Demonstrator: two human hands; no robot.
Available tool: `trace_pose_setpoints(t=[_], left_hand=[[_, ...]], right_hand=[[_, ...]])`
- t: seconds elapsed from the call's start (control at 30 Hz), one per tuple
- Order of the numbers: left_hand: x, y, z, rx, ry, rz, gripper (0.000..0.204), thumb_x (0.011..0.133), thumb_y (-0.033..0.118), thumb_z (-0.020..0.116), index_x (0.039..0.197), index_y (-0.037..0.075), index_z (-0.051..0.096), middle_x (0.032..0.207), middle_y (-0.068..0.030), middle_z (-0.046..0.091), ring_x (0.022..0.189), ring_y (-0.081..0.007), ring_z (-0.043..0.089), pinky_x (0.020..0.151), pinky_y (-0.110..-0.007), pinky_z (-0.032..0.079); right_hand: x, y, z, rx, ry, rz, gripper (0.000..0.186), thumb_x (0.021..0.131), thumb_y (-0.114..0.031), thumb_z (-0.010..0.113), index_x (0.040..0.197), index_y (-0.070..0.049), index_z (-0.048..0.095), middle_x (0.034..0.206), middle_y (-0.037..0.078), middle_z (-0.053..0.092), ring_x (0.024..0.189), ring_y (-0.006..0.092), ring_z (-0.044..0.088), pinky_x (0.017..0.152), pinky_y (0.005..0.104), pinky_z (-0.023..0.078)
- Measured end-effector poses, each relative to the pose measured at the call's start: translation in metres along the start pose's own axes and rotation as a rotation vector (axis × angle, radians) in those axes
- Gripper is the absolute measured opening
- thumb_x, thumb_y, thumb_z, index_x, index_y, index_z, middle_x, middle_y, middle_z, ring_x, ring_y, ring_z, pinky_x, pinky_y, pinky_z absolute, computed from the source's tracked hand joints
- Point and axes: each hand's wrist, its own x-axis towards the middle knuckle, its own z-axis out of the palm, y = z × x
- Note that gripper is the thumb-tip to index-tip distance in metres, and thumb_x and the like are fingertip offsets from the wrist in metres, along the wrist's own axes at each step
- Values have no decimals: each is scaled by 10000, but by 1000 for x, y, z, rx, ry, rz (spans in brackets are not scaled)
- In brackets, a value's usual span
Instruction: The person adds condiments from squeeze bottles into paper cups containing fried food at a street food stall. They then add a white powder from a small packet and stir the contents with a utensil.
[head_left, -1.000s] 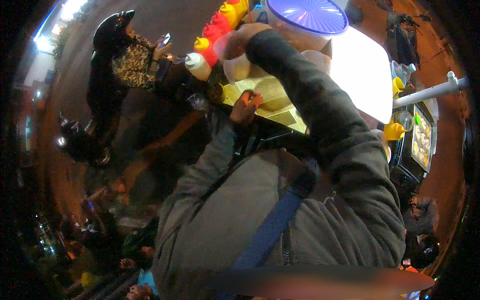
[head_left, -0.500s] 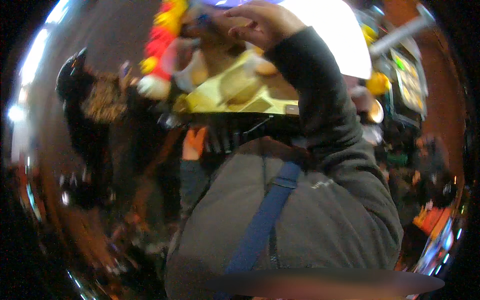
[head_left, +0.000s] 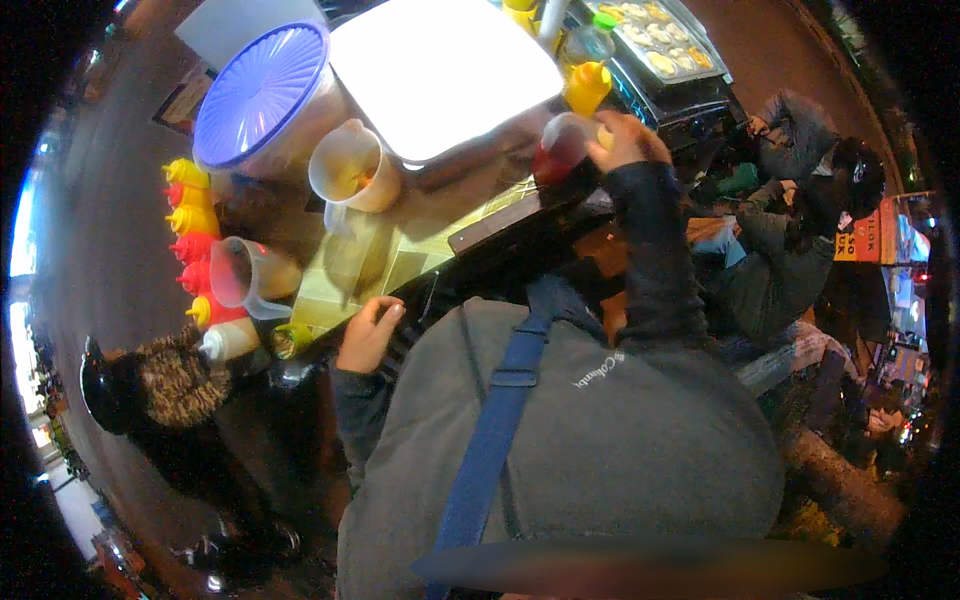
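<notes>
My right hand (head_left: pixel 630 145) is at the right end of the counter, its fingers closed at the side of a translucent plastic jug (head_left: pixel 568 135) with red in its lower part. Motion blurs the grip somewhat. By the counter's front edge, my left hand (head_left: pixel 368 338) is empty, with loosely bent fingers and the thumb apart. Two more translucent jugs stand on the counter: one (head_left: pixel 355 170) in the middle with something yellowish inside, and one (head_left: pixel 250 278) at the left with its handle toward me. A yellow squeeze bottle (head_left: pixel 587 88) stands just beyond my right hand.
A large tub with a blue lid (head_left: pixel 262 95) stands at the back left, beside a glaring white panel (head_left: pixel 445 80). Red and yellow squeeze bottles (head_left: pixel 192 245) line the left edge. At the far right is a tray of food (head_left: pixel 665 40). People (head_left: pixel 800 200) are to the right.
The view has swung and sharpened. My right hand has gone from above the middle of the counter to the jug at the right. My left hand stays by the front edge.
</notes>
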Motion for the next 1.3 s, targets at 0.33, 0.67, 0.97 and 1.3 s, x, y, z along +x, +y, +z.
trace_pose_setpoints(t=[0.33,0.67,0.97,1.3], left_hand=[[10,8,4,125,-42,-17,321,974,278,605,1123,-5,635,1019,-127,683,966,-204,628,893,-327,475],[16,38,8,174,-70,27,344,971,297,615,1122,-13,629,1030,-142,681,979,-221,632,894,-338,475],[27,94,18,219,-151,162,351,923,245,679,1151,-14,615,1116,-160,665,1027,-279,629,920,-369,471],[46,170,61,158,51,612,429,786,147,813,1129,-31,625,1131,-157,661,1037,-235,633,911,-333,487]], right_hand=[[13,-13,19,-15,254,-22,326,787,-212,746,1101,-145,686,1033,139,670,965,356,659,829,450,540],[6,8,-2,196,362,-159,150,866,-244,715,977,-146,737,903,92,683,853,314,672,732,402,534],[-22,-7,-54,401,680,-145,126,921,-211,673,1000,-121,713,887,98,712,817,276,700,699,373,542],[-97,-83,-10,894,-102,-616,170,897,-219,673,912,-50,677,862,127,658,829,329,646,733,406,516]])
